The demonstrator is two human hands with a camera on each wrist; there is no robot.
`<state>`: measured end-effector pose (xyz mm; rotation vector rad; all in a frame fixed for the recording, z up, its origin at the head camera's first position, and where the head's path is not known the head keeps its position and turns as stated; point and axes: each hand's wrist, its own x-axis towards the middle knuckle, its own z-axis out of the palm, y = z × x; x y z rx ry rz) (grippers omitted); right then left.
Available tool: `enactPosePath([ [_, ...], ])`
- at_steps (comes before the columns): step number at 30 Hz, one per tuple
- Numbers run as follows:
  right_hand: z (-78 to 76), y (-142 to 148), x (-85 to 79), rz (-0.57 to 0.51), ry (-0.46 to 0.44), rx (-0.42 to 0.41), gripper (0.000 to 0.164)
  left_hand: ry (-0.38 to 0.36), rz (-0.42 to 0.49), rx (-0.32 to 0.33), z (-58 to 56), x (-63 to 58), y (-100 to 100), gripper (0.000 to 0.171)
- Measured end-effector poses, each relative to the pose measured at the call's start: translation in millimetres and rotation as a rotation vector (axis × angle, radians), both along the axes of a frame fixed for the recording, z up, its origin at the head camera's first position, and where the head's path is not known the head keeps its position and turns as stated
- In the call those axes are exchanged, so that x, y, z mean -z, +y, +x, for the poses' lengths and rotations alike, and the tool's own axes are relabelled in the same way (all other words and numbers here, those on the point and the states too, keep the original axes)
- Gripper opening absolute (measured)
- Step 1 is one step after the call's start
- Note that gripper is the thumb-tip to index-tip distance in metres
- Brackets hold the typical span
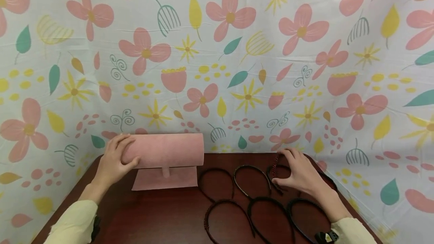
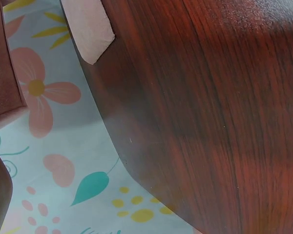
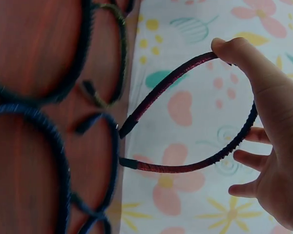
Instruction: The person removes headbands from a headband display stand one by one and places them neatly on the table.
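Note:
A pink headband stand, a padded roll on a post and flat base, is at the table's left. My left hand grips the left end of its roll, fingers over the top and thumb in front. The left wrist view catches only the roll's end and a base corner. My right hand holds a dark red headband by its curve, thumb on one side and fingers on the other. Its two tips point toward the table in the right wrist view, and nothing else is in that hand.
Several dark headbands lie in two rows on the right half of the brown table, among them a gold-flecked one and a black one. A flower-printed cloth hangs behind and along the sides.

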<state>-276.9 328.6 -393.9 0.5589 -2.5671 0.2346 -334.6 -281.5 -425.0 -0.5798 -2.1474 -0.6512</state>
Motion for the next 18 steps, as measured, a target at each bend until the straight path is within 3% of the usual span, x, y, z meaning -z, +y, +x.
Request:
enactPosePath([
  [13,15.6,53.5,16.6,-0.021,-0.135,0.116,0.093,0.004,0.004,0.013,-0.2,-0.1,-0.2,0.067],
  [18,22.7,69.5,23.8,-0.014,-0.131,0.135,0.091,0.002,0.003,0.013,-0.6,0.0,0.3,0.068],
])
